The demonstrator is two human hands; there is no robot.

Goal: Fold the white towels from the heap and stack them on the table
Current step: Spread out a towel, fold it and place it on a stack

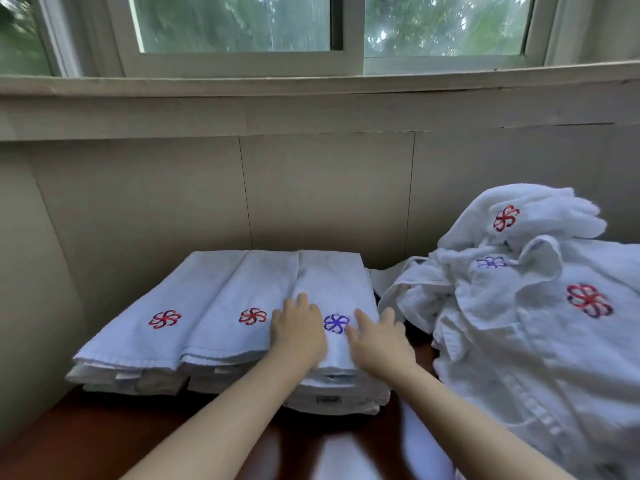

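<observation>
Three stacks of folded white towels stand side by side on the dark wooden table (86,441). The left stack (138,327) and the middle stack (228,317) each show a red flower emblem on top. The right stack (332,282) has a blue flower emblem on its top towel. My left hand (298,329) lies flat on that top towel, just left of the emblem. My right hand (379,337) lies flat on its right edge, fingers straight. A heap of unfolded white towels (533,306) fills the right side of the table.
A beige panelled wall (311,188) stands right behind the stacks, under a window sill (311,88). The heap spills toward the front right corner. Bare dark wood shows in front of the stacks.
</observation>
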